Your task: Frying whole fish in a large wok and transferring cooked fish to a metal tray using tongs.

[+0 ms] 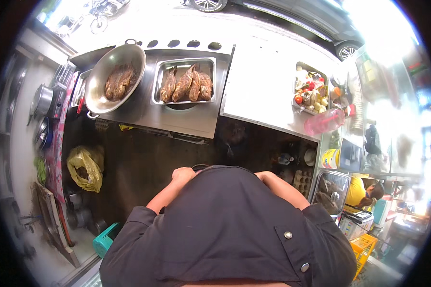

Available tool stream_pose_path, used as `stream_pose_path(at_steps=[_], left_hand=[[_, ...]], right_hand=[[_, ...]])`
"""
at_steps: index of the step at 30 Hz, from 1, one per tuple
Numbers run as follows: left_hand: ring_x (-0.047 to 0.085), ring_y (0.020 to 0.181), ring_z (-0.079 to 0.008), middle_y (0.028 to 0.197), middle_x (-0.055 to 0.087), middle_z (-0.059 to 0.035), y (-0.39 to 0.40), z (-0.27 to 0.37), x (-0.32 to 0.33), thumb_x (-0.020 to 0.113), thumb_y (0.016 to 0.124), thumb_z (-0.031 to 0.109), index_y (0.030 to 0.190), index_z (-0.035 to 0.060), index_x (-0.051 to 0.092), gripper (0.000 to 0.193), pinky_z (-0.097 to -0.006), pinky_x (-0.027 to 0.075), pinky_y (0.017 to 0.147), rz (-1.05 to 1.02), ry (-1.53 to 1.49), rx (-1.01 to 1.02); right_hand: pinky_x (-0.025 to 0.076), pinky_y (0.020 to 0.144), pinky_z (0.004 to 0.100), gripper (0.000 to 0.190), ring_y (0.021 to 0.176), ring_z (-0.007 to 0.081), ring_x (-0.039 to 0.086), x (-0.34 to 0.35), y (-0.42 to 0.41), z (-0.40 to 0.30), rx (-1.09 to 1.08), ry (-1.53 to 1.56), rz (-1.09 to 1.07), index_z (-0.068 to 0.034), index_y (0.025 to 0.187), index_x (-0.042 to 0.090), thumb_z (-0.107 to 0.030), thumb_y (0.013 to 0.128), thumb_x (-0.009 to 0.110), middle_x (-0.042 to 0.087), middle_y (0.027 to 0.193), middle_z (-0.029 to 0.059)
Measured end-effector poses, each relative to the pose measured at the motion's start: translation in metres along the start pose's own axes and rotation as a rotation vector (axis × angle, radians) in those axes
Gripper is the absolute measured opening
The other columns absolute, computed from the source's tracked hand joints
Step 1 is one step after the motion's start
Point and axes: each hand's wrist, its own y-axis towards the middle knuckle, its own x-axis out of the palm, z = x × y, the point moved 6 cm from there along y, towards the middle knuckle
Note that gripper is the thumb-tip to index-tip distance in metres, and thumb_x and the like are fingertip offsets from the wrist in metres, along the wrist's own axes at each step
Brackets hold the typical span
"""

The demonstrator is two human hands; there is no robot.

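Observation:
My left hand is at the waist against my dark jacket, its fingers mostly hidden. On the other side, my right hand lies by the jacket's edge, and cloth covers its fingers. Whether either hand grips anything is not visible. Ahead, a large metal wok stands on the stainless stove with browned fish in it. Right of the wok, a rectangular steel tray holds several browned whole fish. Both hands are apart from the wok and tray.
A white counter at right bears a tray of vegetables and a pink pitcher. A yellow plastic bag is low at left. A lidded glass-topped container stands at right. Beyond it is a person in yellow.

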Motion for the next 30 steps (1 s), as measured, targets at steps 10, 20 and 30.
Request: stream_pose_path(at_steps=[10,20,30], left_hand=[[0.065,0.125,-0.0379,0.124,0.072,-0.0239,-0.029,-0.026,0.065,0.065,0.091,0.052,0.124,0.0089,0.073,0.055,-0.0498,0.052,0.102,0.627,-0.409,0.097],[0.060,0.132,-0.0315,0.139,0.064,-0.0200,-0.173,-0.098,0.237,0.066,0.095,0.044,0.139,0.0048,0.063,0.059,-0.0453,0.047,0.108,0.911,-0.600,0.100],[0.057,0.133,-0.0280,0.142,0.063,-0.0147,-0.252,-0.089,0.330,0.062,0.102,0.042,0.143,0.0036,0.059,0.057,-0.0406,0.044,0.110,0.648,-1.210,0.099]], right_hand=[[0.042,0.114,0.0546,0.081,0.142,0.0368,0.048,0.033,-0.044,-0.025,0.181,-0.243,-0.173,-0.018,0.160,0.041,-0.067,0.097,0.057,0.047,0.159,0.0172],[0.030,0.118,0.0685,0.089,0.152,0.0483,0.031,0.112,-0.002,0.051,0.437,-0.548,-0.457,-0.030,0.169,0.017,-0.079,0.096,0.035,0.019,0.173,0.0186],[0.032,0.123,0.0544,0.099,0.154,0.0415,0.032,0.218,-0.049,0.088,0.613,-0.880,-0.537,-0.009,0.168,0.013,-0.080,0.098,0.015,0.017,0.173,0.0201]])
